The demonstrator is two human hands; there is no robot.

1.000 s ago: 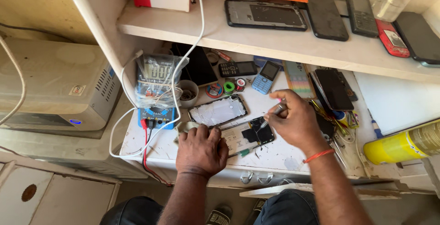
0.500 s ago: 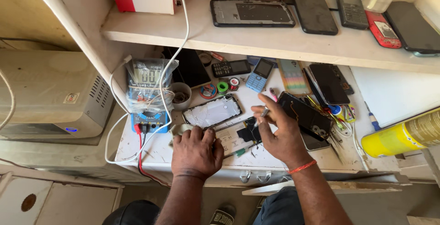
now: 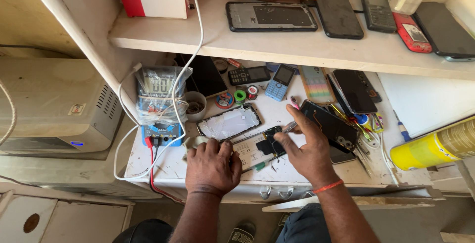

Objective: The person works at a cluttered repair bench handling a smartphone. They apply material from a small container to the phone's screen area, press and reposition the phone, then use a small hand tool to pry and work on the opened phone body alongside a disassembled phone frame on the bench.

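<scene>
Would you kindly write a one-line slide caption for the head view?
Left hand steadies an opened phone on a cluttered bench while the right hand works on it with tweezers.

The right hand (image 3: 309, 151) is now drawn in closer to the opened phone (image 3: 258, 147), where a second ago it was stretched out to the right with the tweezers (image 3: 289, 127) raised near the phone's far end. The tweezers are now lowered, with the tip brought down to the dark upper part of the phone. The left hand (image 3: 213, 166) is shifted slightly, its fingers now pressed against the phone's left edge. The whole view is tilted a little, so the shelf (image 3: 297, 50) is seen lower and the bench is seen nearer.
</scene>
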